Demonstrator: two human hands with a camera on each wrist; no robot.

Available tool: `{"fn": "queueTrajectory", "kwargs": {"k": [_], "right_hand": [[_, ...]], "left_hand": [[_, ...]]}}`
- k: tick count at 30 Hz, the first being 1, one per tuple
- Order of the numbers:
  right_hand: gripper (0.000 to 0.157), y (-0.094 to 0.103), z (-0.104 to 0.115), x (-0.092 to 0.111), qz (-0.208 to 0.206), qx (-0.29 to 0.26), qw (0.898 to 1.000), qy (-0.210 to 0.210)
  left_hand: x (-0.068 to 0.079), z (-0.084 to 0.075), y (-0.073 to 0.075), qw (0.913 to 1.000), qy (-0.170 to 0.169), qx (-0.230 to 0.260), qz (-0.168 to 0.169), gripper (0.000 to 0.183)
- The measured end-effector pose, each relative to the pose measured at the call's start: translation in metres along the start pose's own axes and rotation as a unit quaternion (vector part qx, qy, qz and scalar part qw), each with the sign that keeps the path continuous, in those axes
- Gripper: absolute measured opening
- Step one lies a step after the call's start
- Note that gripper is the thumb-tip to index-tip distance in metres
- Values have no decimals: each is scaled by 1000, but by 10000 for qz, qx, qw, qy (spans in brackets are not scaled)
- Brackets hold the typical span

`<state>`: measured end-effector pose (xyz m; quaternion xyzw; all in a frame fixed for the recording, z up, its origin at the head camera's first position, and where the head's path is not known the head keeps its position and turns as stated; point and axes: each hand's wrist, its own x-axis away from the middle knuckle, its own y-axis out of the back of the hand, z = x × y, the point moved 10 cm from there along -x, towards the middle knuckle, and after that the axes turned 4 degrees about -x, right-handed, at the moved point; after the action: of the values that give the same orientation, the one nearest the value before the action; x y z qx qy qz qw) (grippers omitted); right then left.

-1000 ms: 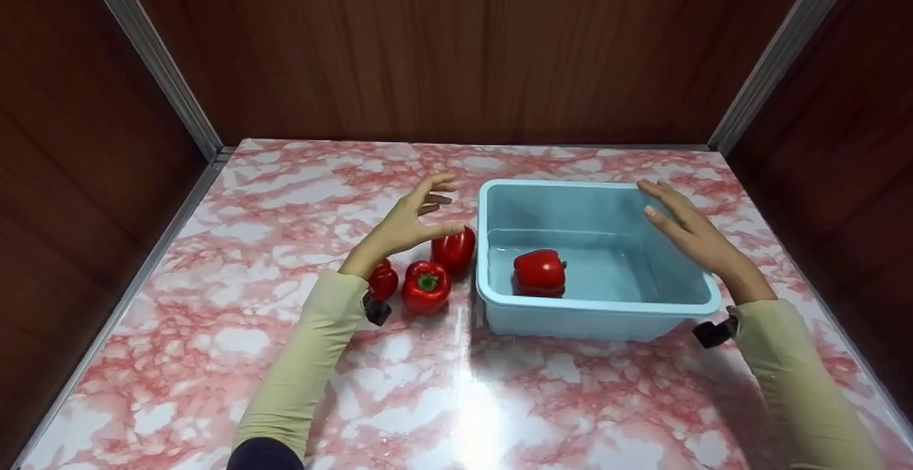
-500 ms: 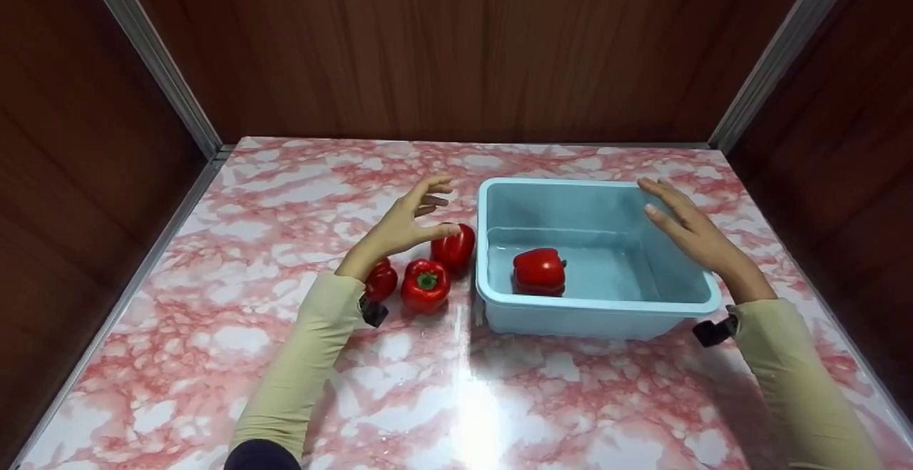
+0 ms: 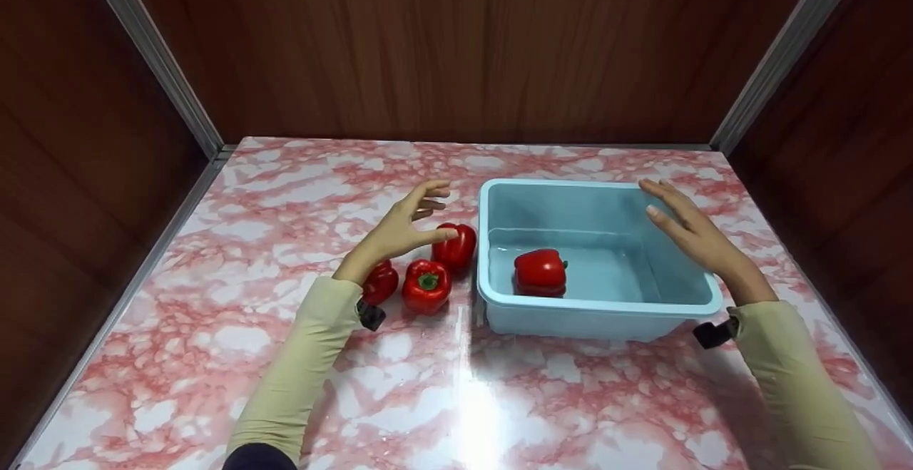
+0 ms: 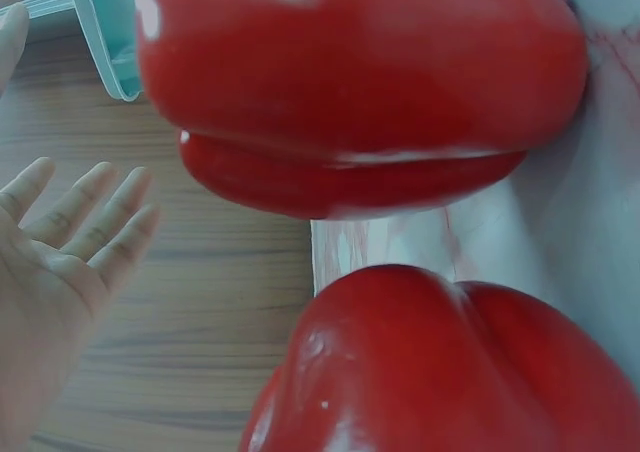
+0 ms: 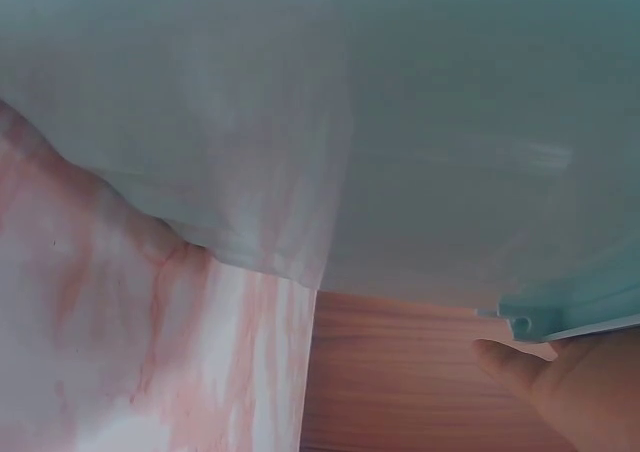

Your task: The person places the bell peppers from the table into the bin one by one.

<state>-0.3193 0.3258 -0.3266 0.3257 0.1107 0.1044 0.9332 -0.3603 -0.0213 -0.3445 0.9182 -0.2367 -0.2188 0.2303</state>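
My left hand (image 3: 399,231) is held with fingers spread, thumb apart, and nothing in its grasp. It is above and beside three red bell peppers on the table: one by the thumb (image 3: 458,247), one with its green stem facing up (image 3: 426,286), and one partly hidden by the wrist (image 3: 380,282). Two peppers fill much of the left wrist view, the larger one (image 4: 350,82) above. A fourth bell pepper (image 3: 540,272) lies inside the light-blue plastic basin (image 3: 599,307). Over the basin's right rim is my right hand (image 3: 695,238), fingers extended; whether it touches the rim cannot be told.
The basin's outer wall (image 5: 300,102) spans most of the right wrist view. Dark wood-grain panels (image 3: 456,49) enclose the red-and-white marbled table (image 3: 250,341) at the back and sides. A bright glare patch lies in front of the peppers.
My left hand has drifted slightly left and towards me, uncovering a bit more of the pepper near the thumb. The right hand, the basin and the peppers stay in place.
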Motion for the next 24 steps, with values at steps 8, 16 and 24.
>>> {"fn": "queueTrajectory", "kwargs": {"k": [8, 16, 24], "right_hand": [[51, 3, -23, -7, -37, 29, 10000, -19], [48, 5, -44, -14, -71, 77, 9999, 81], [49, 3, -16, -7, -21, -78, 9998, 192]], "left_hand": [[1, 1, 1, 10000, -15, -8, -52, 71], [3, 6, 0, 10000, 70, 8, -54, 70], [5, 8, 0, 9997, 228, -26, -7, 71]]}}
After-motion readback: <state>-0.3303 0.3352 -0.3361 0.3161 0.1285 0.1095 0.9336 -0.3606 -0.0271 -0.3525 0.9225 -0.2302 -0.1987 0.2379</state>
